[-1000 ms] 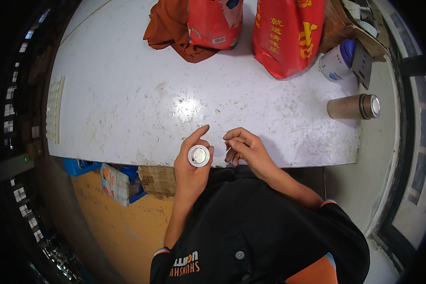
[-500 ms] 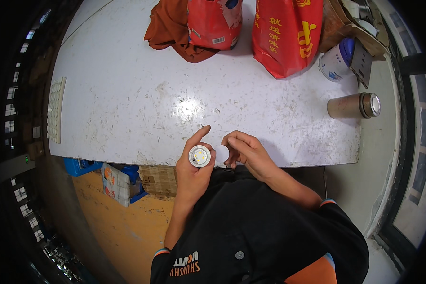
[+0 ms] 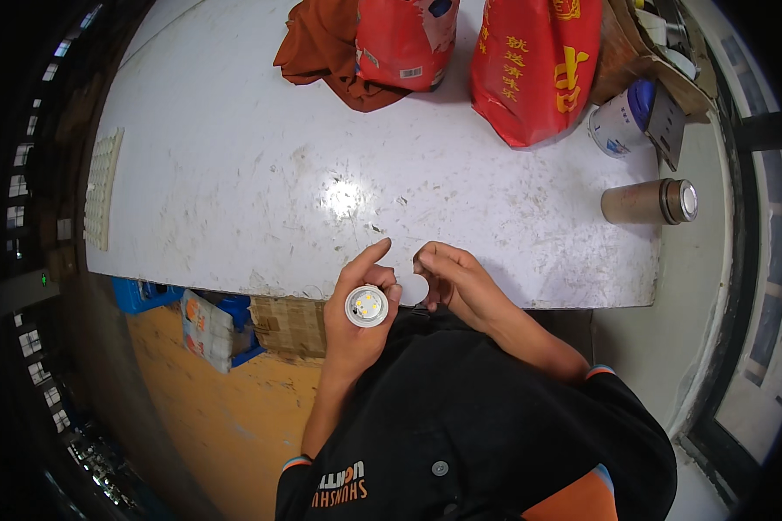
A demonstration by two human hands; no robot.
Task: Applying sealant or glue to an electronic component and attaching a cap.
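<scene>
My left hand (image 3: 351, 337) is closed round a white LED bulb body (image 3: 367, 306). Its open round end faces up and shows a board with several yellow LED chips; the rest of the body is hidden in the hand. The index finger points up and away from it. Close beside it, my right hand (image 3: 462, 282) pinches a white, round bulb cover (image 3: 415, 290) by its right side. The cover is apart from the bulb's open end. Both hands are just over the near edge of the white table (image 3: 235, 200).
A red bag (image 3: 530, 78), a second red bag (image 3: 404, 48) and a brown cloth (image 3: 326, 52) lie at the far side. On the right are a metallic flask (image 3: 639, 202), a white tub (image 3: 615, 126), a phone (image 3: 666, 130) and a cardboard box (image 3: 617, 52). A white ridged strip (image 3: 102, 189) lines the left edge.
The bulb body has come slightly nearer to me. The cover has shifted a little and now shows more of its round white face. Both hands keep their holds.
</scene>
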